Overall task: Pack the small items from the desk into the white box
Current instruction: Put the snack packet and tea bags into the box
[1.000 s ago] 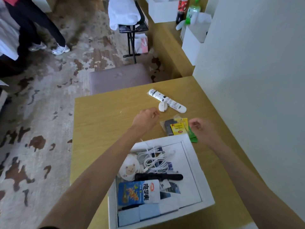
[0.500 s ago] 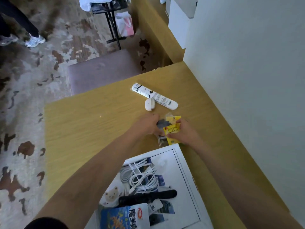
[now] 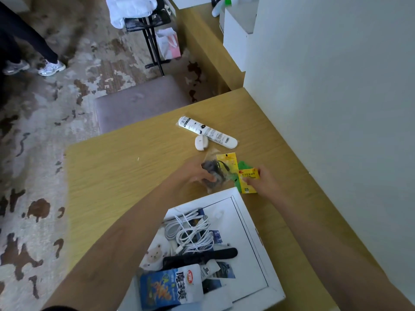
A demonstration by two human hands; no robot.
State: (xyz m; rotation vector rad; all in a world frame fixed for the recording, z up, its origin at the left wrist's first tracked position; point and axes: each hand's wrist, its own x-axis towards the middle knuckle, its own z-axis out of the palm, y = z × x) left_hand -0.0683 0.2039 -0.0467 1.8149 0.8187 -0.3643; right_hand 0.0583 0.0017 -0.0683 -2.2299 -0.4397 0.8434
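The white box (image 3: 263, 245) lies open at the near side of the wooden desk (image 3: 116, 176). Inside it are white cables (image 3: 190, 232), a black comb (image 3: 199, 257), a blue snack packet (image 3: 166, 288) and a bear-print pouch (image 3: 155, 254). Just beyond the box, my left hand (image 3: 195, 173) grips a clear bag with dark contents (image 3: 215, 173). My right hand (image 3: 262, 180) pinches a yellow sachet (image 3: 247, 182). A second yellow sachet (image 3: 226, 159) and a green item (image 3: 243, 165) lie beside it. Farther back lie a white tube (image 3: 206, 132) and a small white case (image 3: 201, 142).
A white wall (image 3: 336, 108) borders the desk on the right. A purple stool (image 3: 139, 102) stands behind the desk. A black stand draped with a white towel (image 3: 132, 10) and a pink bag (image 3: 169, 44) are farther back. A person's legs and sneakers (image 3: 50, 67) are top left.
Both hands closed in on the pile beyond the box. My left hand took hold of the clear bag, my right the yellow sachet, which has shifted right toward the box corner.
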